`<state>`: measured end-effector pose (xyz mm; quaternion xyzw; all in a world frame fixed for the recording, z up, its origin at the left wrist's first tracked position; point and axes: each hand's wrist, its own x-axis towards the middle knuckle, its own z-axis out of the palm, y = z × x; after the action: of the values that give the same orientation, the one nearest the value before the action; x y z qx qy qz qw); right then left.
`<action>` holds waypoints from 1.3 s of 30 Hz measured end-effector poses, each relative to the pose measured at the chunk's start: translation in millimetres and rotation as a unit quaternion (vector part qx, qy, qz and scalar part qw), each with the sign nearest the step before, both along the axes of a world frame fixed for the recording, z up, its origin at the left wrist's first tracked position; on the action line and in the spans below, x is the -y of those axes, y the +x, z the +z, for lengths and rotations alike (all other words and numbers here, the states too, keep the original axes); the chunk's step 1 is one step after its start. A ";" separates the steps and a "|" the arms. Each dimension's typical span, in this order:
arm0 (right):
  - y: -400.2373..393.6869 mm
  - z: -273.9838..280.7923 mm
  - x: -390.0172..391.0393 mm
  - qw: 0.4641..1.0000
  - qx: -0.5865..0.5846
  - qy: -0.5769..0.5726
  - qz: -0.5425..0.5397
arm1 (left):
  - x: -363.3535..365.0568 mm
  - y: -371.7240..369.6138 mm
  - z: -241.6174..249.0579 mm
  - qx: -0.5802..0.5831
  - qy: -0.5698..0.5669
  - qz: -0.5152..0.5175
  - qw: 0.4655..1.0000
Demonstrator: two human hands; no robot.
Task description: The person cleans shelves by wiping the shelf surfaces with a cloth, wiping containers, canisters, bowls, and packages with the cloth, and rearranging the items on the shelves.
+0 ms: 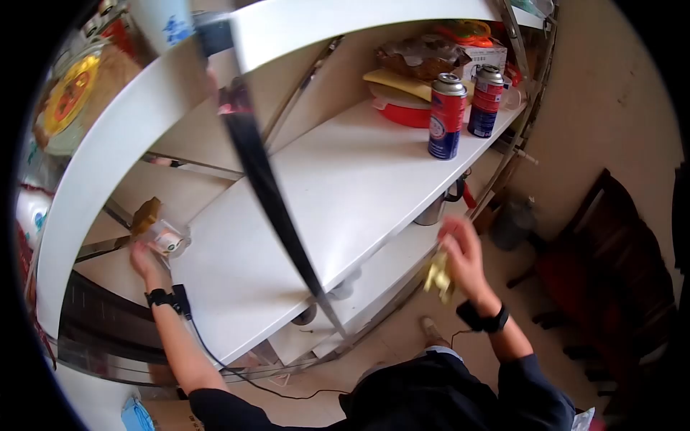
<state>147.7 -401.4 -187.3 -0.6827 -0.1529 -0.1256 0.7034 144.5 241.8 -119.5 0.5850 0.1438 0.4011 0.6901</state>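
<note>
My left hand (146, 262) is at the left end of the white shelf, its fingers closed against a small clear jar (167, 238) with a brown top and a round label. The jar looks tilted, and part of my grip is hidden behind it. In front of the shelf's edge, my right hand (465, 255) hangs in the air, fingers curled around a crumpled yellow-green cloth (438, 276), which is smeared by motion. Both wrists wear black bands.
Two red-and-blue spray cans (447, 118) stand on the white shelf (316, 187) at right. Behind them are a red bowl (402, 113) and a brown plastic bag (420, 56). A dark metal upright (262, 179) crosses the shelf's front. A dark red chair (611, 266) stands at right.
</note>
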 end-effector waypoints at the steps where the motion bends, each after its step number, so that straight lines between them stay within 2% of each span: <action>1: 26.2 9.4 15.7 0.998 0.043 0.024 -0.050 | 6.2 -7.3 8.9 -0.034 0.027 0.038 0.998; 3: 63.0 39.2 45.4 0.997 0.040 0.017 -0.071 | 6.8 -12.5 16.3 -0.099 0.076 0.109 0.986; 6: 113.7 69.0 72.0 0.989 0.032 -0.111 -0.095 | 4.2 -25.7 28.3 -0.194 0.148 0.229 0.942; 7: 127.8 78.1 73.9 0.984 0.004 -0.151 -0.092 | -3.4 -29.8 25.2 -0.180 0.224 0.328 0.900; 9: 165.8 71.2 68.7 0.943 0.144 -0.224 -0.200 | -21.9 -40.7 20.7 -0.151 0.362 0.518 0.760; 10: 178.7 72.4 64.8 0.925 0.169 -0.261 -0.219 | 20.5 -39.4 39.5 -0.132 0.353 0.557 0.739; 11: 190.7 73.1 62.2 0.912 0.201 -0.275 -0.230 | 43.6 -43.5 44.8 -0.072 0.441 0.545 0.710; 13: 203.2 81.5 59.2 0.940 0.109 -0.270 -0.178 | 75.0 -46.1 58.7 -0.020 0.420 0.487 0.765; 15: 203.9 88.6 58.4 0.937 0.122 -0.286 -0.159 | 118.6 -56.5 78.5 -0.022 0.429 0.426 0.797; 17: 219.5 80.2 64.4 0.962 0.177 -0.201 -0.054 | 155.4 -65.9 93.8 -0.060 0.457 0.343 0.818; 18: 214.0 89.8 64.3 0.985 0.105 -0.119 0.065 | 173.0 -65.4 102.7 -0.077 0.472 0.298 0.826; 21: 215.2 93.8 53.2 0.966 0.103 -0.131 0.197 | 213.4 -58.6 113.1 -0.158 0.466 0.126 0.862; 23: 214.5 104.3 28.7 0.942 0.145 -0.136 0.271 | 174.0 -33.2 88.4 -0.190 0.388 -0.060 0.900; 25: 202.7 125.9 -13.9 0.918 0.068 -0.087 0.381 | 228.6 6.0 94.0 -0.132 0.425 -0.218 0.869; 26: 202.3 136.4 -38.3 0.897 0.087 -0.130 0.414 | 235.7 26.6 87.4 -0.171 0.395 -0.260 0.864; 27: 199.9 143.2 -65.2 0.880 0.100 -0.139 0.442 | 249.5 39.1 86.2 -0.142 0.409 -0.312 0.846; 29: 198.0 150.7 -121.4 0.857 0.109 -0.177 0.471 | 263.7 56.6 85.3 -0.155 0.460 -0.284 0.827; 30: 194.8 158.2 -145.7 0.849 0.115 -0.200 0.474 | 270.8 52.9 90.6 -0.170 0.482 -0.225 0.830; 31: 191.7 162.0 -167.4 0.841 0.120 -0.223 0.478 | 263.1 53.0 90.2 -0.156 0.508 -0.208 0.821; 32: 189.5 157.4 -189.4 0.851 0.122 -0.156 0.487 | 253.9 49.7 85.9 -0.169 0.571 -0.151 0.789; 33: 206.8 146.0 -225.1 0.837 0.207 -0.156 0.482 | 241.4 44.6 81.7 -0.181 0.629 -0.092 0.751; 35: 203.0 148.0 -269.8 0.839 0.235 -0.175 0.459 | 218.8 21.6 66.5 -0.257 0.660 -0.072 0.702; 36: 189.7 158.5 -282.8 0.850 0.151 -0.205 0.462 | 208.5 10.7 58.8 -0.295 0.674 -0.064 0.674; 39: 182.7 155.6 -331.4 0.845 0.159 -0.241 0.450 | 185.8 -0.7 42.4 -0.319 0.606 -0.034 0.728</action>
<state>330.4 -70.0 -31.8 -0.6581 -0.5781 0.1386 0.4622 143.9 56.0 -77.1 0.9769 0.0617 0.1690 0.1158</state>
